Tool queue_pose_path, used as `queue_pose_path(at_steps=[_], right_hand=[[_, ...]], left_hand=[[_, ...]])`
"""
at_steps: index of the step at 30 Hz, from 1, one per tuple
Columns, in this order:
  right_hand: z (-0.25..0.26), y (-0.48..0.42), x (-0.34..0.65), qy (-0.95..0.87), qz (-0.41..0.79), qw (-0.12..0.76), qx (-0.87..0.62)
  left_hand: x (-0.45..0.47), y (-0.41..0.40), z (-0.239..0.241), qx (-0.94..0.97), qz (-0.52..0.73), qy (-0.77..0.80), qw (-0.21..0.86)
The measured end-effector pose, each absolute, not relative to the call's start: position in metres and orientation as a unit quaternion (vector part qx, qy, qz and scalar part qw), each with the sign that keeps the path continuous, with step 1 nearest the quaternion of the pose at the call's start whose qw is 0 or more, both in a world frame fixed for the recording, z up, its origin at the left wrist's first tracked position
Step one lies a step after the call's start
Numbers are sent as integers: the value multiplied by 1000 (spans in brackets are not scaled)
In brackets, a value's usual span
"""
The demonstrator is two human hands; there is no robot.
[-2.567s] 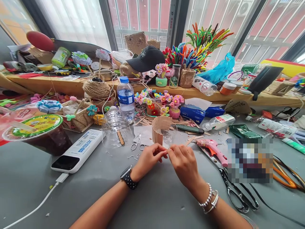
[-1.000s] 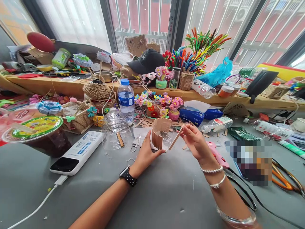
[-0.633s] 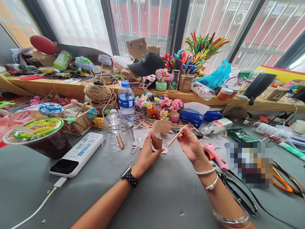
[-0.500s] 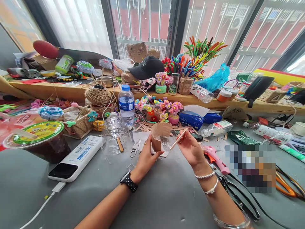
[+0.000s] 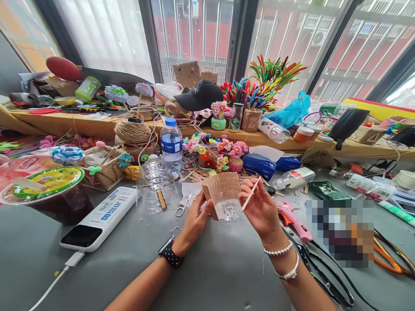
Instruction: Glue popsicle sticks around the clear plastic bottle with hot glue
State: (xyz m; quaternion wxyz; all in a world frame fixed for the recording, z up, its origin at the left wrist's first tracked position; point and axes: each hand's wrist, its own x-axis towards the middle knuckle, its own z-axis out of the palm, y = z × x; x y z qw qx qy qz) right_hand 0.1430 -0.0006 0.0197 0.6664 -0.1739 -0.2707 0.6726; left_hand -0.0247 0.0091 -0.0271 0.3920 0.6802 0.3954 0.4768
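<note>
My left hand (image 5: 193, 219) grips a clear plastic cup (image 5: 223, 198) partly clad in wooden craft sticks, lifted just above the grey table (image 5: 207, 268). My right hand (image 5: 263, 211) pinches a single wooden stick (image 5: 251, 193), held tilted against the cup's right side. A black watch sits on the left wrist, bead bracelets on the right. Small scissors (image 5: 181, 208) lie just left of the hands, and a pink glue gun (image 5: 293, 218) lies just right of them.
A cut clear bottle half (image 5: 154, 186), a water bottle (image 5: 171, 143) and a white power bank (image 5: 102, 217) with cable lie to the left. Large black scissors (image 5: 327, 276) sit at right. A lidded drink cup (image 5: 48, 190) stands far left. The wooden shelf (image 5: 97, 123) is crowded with craft flowers and pipe cleaners.
Both hands rose from the table: the left picked up the stick-clad cup and turned it, and the right picked up a stick and brought it to the cup's right side.
</note>
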Motion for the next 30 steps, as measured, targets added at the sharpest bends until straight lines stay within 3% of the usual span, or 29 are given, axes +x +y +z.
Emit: queue_pose_path(at_steps=[4, 11, 15, 30], right_hand=[[26, -4, 139, -251, 675, 671, -176], [28, -7, 139, -131, 729, 662, -115], [23, -8, 140, -89, 746, 654, -88], [6, -7, 144, -129, 744, 651, -83]], left_hand=[[-29, 11, -29, 681, 477, 420, 362], [-32, 12, -29, 664, 426, 469, 397], [-31, 8, -21, 640, 458, 448, 424], [-33, 8, -26, 638, 454, 389, 486]])
